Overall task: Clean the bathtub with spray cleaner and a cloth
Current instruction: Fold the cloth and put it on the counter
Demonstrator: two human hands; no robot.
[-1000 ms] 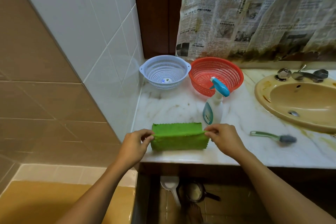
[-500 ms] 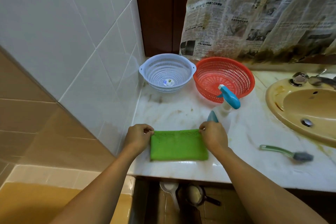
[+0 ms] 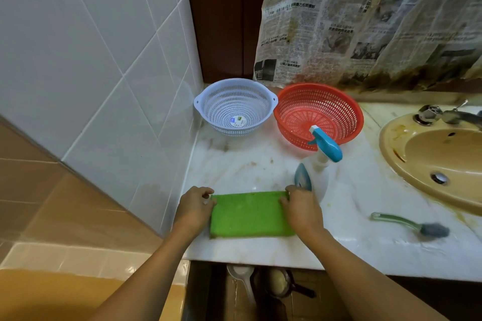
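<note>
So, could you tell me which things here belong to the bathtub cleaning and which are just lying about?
For the job: green cloth, spray bottle, bathtub.
Lying about: pale blue colander, red colander, brush, sink.

Green cloth (image 3: 250,214): both short edges covered by left hand (image 3: 195,207) and right hand (image 3: 300,210). Spray bottle (image 3: 326,150): lower body hidden behind right hand. Sink (image 3: 391,156) and tap (image 3: 430,113) cut off at right edge. Bathtub (image 3: 39,294) cut off at bottom left. Newspaper (image 3: 339,21) print and blue colander (image 3: 236,107) sticker too small to read. Scoop (image 3: 241,272) half hidden under counter (image 3: 260,250), dim.
</note>
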